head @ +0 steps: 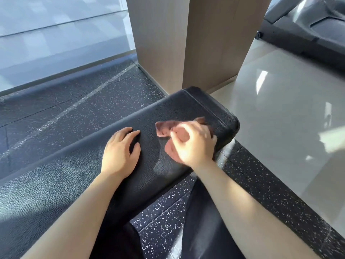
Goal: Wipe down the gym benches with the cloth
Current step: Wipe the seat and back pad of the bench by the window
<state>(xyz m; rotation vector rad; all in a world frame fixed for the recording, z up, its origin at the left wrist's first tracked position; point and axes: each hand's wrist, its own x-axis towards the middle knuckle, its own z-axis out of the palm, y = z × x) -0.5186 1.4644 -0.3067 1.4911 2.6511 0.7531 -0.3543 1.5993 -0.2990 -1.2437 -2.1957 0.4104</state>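
Observation:
A black padded gym bench [186, 111] runs from the lower left to its rounded end at centre right. A reddish-brown cloth [164, 128] lies bunched on the pad near that end. My right hand [194, 144] grips the cloth against the pad and looks blurred. My left hand [121, 152] rests flat on the bench top just left of the cloth, fingers spread and relaxed.
Speckled black rubber flooring [164, 217] surrounds the bench. A beige pillar [186, 40] stands right behind the bench end. Glossy pale tiles [280, 113] lie to the right, a dark exercise machine [308, 28] at top right, and a glass wall [56, 34] at the left.

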